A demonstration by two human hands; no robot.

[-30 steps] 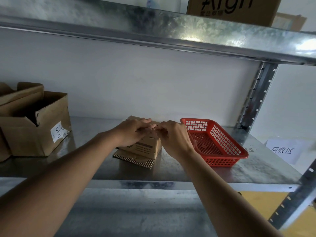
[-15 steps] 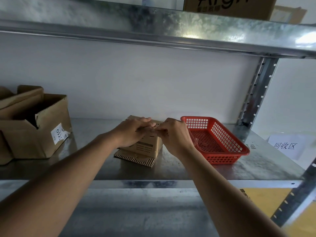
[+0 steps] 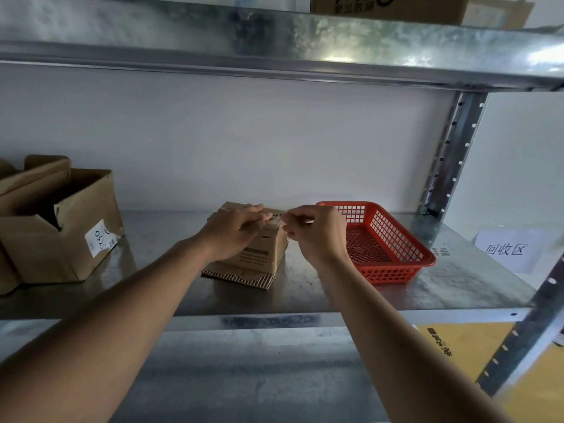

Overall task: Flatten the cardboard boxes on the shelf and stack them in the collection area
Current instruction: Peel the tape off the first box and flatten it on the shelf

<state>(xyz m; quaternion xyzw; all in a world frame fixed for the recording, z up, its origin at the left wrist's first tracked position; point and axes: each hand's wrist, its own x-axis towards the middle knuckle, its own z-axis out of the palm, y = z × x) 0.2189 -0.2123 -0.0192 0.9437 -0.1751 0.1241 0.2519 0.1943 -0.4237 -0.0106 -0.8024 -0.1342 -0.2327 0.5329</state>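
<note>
Small brown cardboard box [image 3: 259, 254] sits mid-shelf on the galvanised steel shelf [image 3: 320, 297], standing on a flat piece of corrugated cardboard [image 3: 238, 277] whose fluted edge faces the near side, set back from the shelf's front lip. Left hand [image 3: 232, 230] lies over the box top, fingers curled down on the top edge, holding it. Right hand [image 3: 314, 232] is at the box's upper right corner, thumb and fingers pinching something small at the top seam, looks like a tape end or flap edge, too small to tell which. Hands nearly touch over the top. Red plastic mesh basket [image 3: 393, 248] is just right of the box, and the right hand overlaps its left rim in view; can't tell if they touch. Little room on that side. Left of the box is a stretch of bare shelf, then a large open brown cardboard box with a white label [image 3: 61, 239] at the far left, flaps up, well apart. Wall close behind the box. Upper steel shelf [image 3: 274, 47] hangs well above the hands, carrying another printed cardboard carton [image 3: 390, 7]. Perforated steel upright [image 3: 448, 154] at the far right rear corner. White paper sign with Chinese characters [image 3: 509, 248] is right of the shelf end, yellow sheet [image 3: 464, 352] below it.
</note>
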